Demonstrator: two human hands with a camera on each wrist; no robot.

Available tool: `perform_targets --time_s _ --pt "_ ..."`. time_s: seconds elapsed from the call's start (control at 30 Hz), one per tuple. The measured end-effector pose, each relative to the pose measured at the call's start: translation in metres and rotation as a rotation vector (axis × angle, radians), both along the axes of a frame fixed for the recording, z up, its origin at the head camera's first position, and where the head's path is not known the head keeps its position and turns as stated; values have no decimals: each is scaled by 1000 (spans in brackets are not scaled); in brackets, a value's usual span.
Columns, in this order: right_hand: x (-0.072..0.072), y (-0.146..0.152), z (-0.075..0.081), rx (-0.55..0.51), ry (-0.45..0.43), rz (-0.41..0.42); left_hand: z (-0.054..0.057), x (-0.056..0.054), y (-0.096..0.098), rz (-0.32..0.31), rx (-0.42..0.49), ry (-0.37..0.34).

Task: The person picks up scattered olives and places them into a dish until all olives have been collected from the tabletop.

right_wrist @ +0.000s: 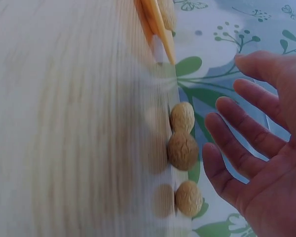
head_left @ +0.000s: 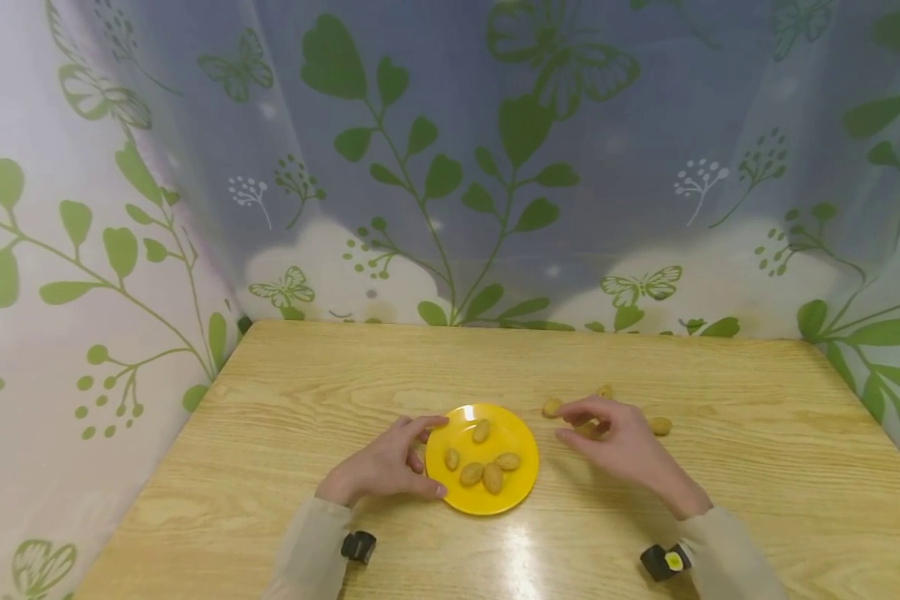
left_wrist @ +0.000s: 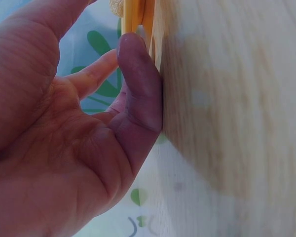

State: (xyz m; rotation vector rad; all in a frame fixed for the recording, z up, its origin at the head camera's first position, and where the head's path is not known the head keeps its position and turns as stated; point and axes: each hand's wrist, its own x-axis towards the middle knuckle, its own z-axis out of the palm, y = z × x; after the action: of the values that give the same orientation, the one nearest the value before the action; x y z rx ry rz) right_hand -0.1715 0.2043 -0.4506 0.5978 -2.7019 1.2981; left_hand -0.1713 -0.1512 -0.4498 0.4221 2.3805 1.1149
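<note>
A yellow plate (head_left: 487,503) lies on the table, with several walnuts (head_left: 492,478) spread over it. My left hand (head_left: 390,462) holds the plate's left side, thumb at the near rim and fingers at the far rim. In the left wrist view a bent finger (left_wrist: 138,81) rests at the table beside the plate edge (left_wrist: 133,15). To the right of the plate, my right hand (head_left: 618,437) hovers over loose walnuts (head_left: 552,407) with nothing between its fingers. The right wrist view has that hand (right_wrist: 271,148) spread above several walnuts (right_wrist: 182,150); in the head view it partly hides them.
The wooden table (head_left: 285,375) runs back to a patterned curtain (head_left: 435,250) with leaves and butterflies. More of this cloth hangs at the left and right sides. Another loose walnut (head_left: 660,426) lies just beyond the right hand.
</note>
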Motion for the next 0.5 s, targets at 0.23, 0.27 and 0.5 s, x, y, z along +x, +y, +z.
perform_targets --time_s 0.23,0.27,0.5 --pt "3 12 0 15 7 -39 1 0 0 -3 -1 -11" --pt "2 13 -1 15 9 -46 0 0 0 -3 -2 -10" --pt "2 23 -2 36 -10 -102 -1 -1 -1 -8 -4 2"
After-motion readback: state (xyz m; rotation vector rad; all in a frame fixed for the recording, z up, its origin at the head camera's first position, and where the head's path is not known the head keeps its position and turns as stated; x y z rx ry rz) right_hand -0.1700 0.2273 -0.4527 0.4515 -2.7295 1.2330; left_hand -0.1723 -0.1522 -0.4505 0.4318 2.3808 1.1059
